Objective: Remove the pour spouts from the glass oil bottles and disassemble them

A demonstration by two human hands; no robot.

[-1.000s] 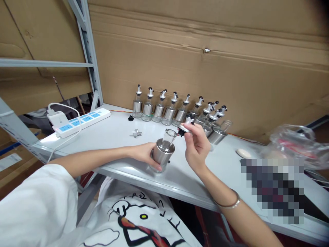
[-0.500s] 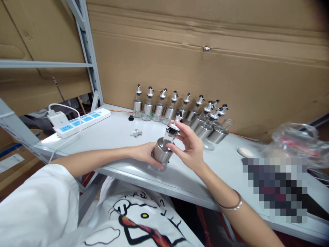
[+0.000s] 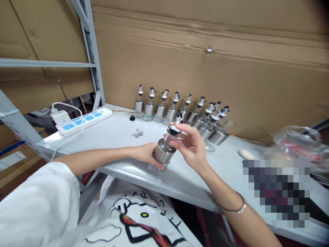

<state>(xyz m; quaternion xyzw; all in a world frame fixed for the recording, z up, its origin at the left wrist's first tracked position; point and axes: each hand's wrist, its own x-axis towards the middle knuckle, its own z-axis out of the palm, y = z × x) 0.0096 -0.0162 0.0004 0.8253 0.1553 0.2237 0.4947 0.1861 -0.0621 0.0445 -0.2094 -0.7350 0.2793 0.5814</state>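
Observation:
A glass oil bottle (image 3: 164,154) with a brushed steel sleeve stands slightly tilted near the table's front edge. My left hand (image 3: 147,155) is closed around its lower body. On the bottle's neck sits a silver pourer spout (image 3: 175,127) with a black flip lid and black stopper. My right hand (image 3: 193,145) is closed at the spout's collar, index finger on its rim and thumb by the neck; its other fingers are partly hidden. A loose silver spout piece (image 3: 138,132) and a small black stopper (image 3: 132,118) lie beyond my left hand.
Several similar bottles (image 3: 149,109) with spouts stand in a row at the back; one bottle without a spout (image 3: 221,133) is at the right end. A white power strip (image 3: 86,120) lies left. To the right are a pale oval object (image 3: 246,154) and a clear plastic bag (image 3: 298,145).
My right fingers have shifted slightly around the spout and neck. The whole view has moved a little; my left hand keeps its hold on the bottle.

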